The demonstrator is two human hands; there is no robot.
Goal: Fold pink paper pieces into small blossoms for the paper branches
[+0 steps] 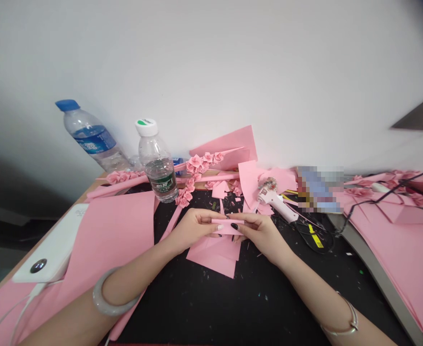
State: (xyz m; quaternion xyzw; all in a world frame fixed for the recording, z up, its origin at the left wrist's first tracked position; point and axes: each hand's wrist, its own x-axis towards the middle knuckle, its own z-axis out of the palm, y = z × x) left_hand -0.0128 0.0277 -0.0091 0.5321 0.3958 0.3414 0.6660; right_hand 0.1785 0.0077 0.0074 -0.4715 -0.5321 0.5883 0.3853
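A small folded strip of pink paper (pixel 227 228) is stretched between my two hands near the middle of the view. My left hand (pixel 197 227) pinches its left end, thumb on the near face. At the right end, my right hand (pixel 257 231) grips it between thumb and fingers. Below the strip, pink paper squares (pixel 214 257) lie on the black mat (pixel 204 307), partly covered by the hands and the strip.
Two bottles, one with a white cap (pixel 161 178) and one with a blue cap (pixel 96 139), stand at back left. Paper flowers (pixel 195 164) and a glue gun (pixel 278 204) lie behind my hands. A white power bank (pixel 53 245) and large pink sheets (pixel 114 235) are on the left.
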